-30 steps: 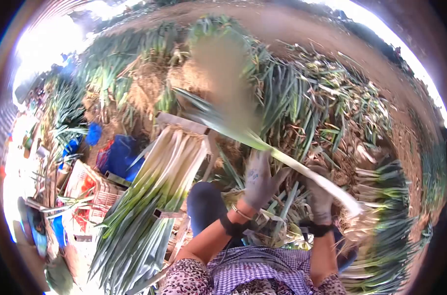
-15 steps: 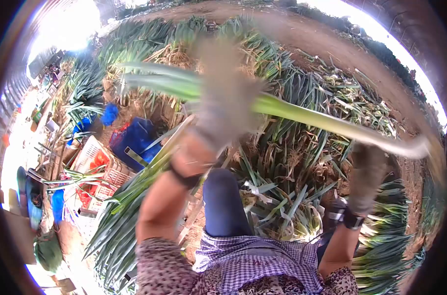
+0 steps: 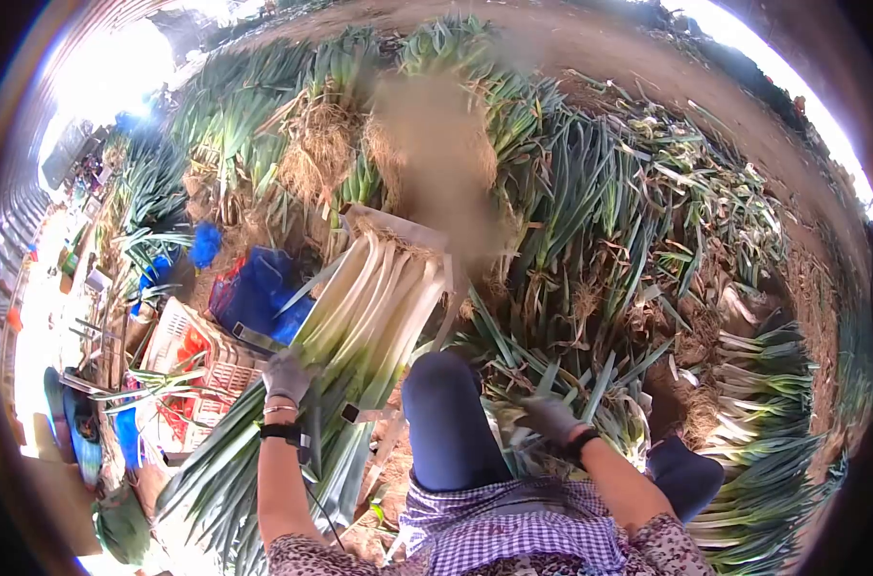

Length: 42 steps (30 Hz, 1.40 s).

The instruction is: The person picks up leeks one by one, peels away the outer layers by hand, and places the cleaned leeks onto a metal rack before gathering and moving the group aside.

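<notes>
A row of leeks [image 3: 369,302] lies in a metal frame [image 3: 398,228], white shafts and roots at the far end, green leaves fanning down towards me. My left hand [image 3: 286,376], in a grey glove, is at the left edge of this row, its fingers closed around a leek where the white turns green. My right hand [image 3: 552,420], also gloved, hovers right of my knee over loose leaves [image 3: 590,398]. Its fingers look stretched out and are slightly blurred; nothing shows in them.
Heaps of untrimmed leeks [image 3: 590,211] cover the ground ahead. Cleaned leeks [image 3: 758,432] are stacked at the right. A pale plastic crate [image 3: 230,365] with red netting and a blue bag [image 3: 264,293] stand at the left. A brown blur hides part of the upper middle.
The leek held across the view has come down to the frame with my left hand. My right hand has moved left from near the stacked leeks to beside my knee.
</notes>
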### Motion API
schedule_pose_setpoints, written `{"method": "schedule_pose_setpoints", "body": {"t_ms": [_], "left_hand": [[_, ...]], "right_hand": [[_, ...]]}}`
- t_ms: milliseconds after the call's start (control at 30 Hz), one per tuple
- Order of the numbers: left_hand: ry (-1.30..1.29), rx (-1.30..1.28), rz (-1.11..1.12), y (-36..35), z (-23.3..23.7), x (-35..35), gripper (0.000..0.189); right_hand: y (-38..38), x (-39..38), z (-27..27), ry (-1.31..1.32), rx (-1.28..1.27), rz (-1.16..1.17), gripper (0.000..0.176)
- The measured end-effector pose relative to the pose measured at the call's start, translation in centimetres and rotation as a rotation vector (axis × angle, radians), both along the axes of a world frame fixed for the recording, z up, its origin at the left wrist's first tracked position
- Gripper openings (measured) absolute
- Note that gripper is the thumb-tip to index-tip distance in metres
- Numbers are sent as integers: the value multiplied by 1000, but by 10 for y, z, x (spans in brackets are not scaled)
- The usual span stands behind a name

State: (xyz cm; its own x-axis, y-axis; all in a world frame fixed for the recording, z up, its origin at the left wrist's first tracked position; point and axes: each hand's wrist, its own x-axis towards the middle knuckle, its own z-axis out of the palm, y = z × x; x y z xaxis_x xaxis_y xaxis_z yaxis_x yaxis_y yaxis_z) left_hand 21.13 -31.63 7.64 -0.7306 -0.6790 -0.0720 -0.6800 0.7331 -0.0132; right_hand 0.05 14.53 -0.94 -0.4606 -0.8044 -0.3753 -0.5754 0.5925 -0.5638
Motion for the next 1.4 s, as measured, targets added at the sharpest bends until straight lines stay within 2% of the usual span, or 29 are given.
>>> {"method": "schedule_pose_setpoints", "body": {"t_ms": [67,100,200,267,333,367,467,500,533,633,700,767,833,867,933,967,1067,1167,1200,1233,1300,1400], "left_hand": [[96,93,-8,0,32,-5,49],[179,-25,-54,-6,38,1,42],[227,-117,-136,-8,99,15,39],[218,-127,23,-10,145,43,41],[410,-120,-85,-23,194,92,48],[347,-203,-71,-20,227,116,51],[236,-480,-63,19,333,174,62],[188,-544,-21,18,358,198,66],[140,-607,17,18,378,217,69],[146,-456,271,61,408,209,69],[165,-402,193,46,363,212,59],[87,-463,-65,57,307,184,46],[113,-342,-569,-25,167,179,41],[-85,-264,92,53,131,111,44],[-180,-268,-209,85,34,56,34],[-219,27,-94,100,18,21,29],[96,34,-230,64,-78,2,29],[-209,243,-309,45,-51,-33,39],[-228,277,-293,46,-35,-43,42],[-249,311,-277,53,-17,-55,46],[-295,391,-259,48,-17,-75,57],[39,487,-250,57,-30,-100,58]], "right_hand": [[22,-17,20,18,65,-69,34],[39,-27,9,24,123,-78,36],[60,-44,-1,-19,271,-171,43],[57,-47,-9,-27,308,-181,46],[46,-49,-35,14,283,-137,49],[34,-52,-30,-84,326,-81,53],[11,-47,-46,-38,476,-11,52],[1,-44,-28,-59,583,-1,50],[1,-42,-29,-37,528,-10,51],[4,-38,-32,-18,428,-75,54],[9,-33,-30,-21,407,-120,54],[18,-26,-24,42,341,-150,55],[32,-24,-34,-89,287,-191,50],[38,-25,-42,-154,259,-212,48],[47,-21,-49,-164,248,-219,45],[49,-21,-47,-187,229,-228,45],[49,-24,-28,-213,142,-269,46],[29,-37,-34,-134,162,-247,46],[16,-46,-37,-94,182,-234,46],[-4,-53,-31,-25,107,-211,45],[-56,-64,-8,79,-28,-178,44],[-152,-73,34,162,-371,-7,44]]}}
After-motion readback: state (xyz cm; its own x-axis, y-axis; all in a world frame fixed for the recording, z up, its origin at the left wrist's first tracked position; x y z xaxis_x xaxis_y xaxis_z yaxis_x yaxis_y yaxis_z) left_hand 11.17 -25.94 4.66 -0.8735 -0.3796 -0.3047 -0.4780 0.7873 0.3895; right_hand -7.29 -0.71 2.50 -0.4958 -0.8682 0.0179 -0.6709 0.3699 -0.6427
